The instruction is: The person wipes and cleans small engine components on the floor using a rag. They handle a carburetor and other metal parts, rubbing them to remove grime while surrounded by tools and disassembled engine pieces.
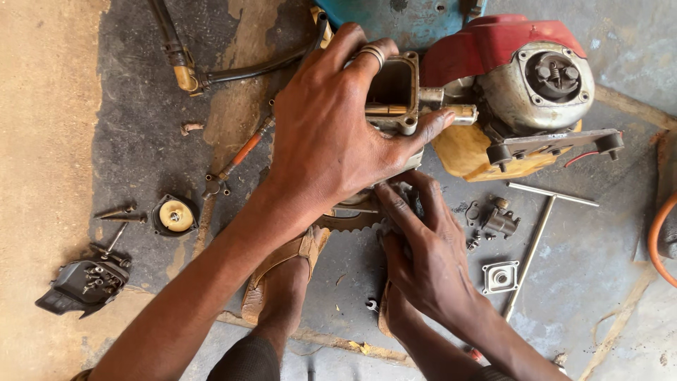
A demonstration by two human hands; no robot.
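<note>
- The left hand [331, 127] covers most of the open metal housing [395, 88] beside the red engine [508, 63].
- Whatever the right hand [423, 254] grips below that engine is hidden — fingers wrap it.
- The orange hose [657, 236], right of the engine, is cut off by the edge.

Rough concrete floor [134, 148], dark oil-stained patch in middle, sandy tan strip at left; even daylight.

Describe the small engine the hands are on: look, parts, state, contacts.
The engine lies on the oil-stained concrete floor, partly stripped. Red cover on top, bare grey metal housing with a round end plate and centre shaft, yellowish part beneath, dark bracket with rubber feet. An open rectangular flange with corner holes faces up. The left hand grips that flange; the right hand works just below it. It looks grimy and worn.
</note>
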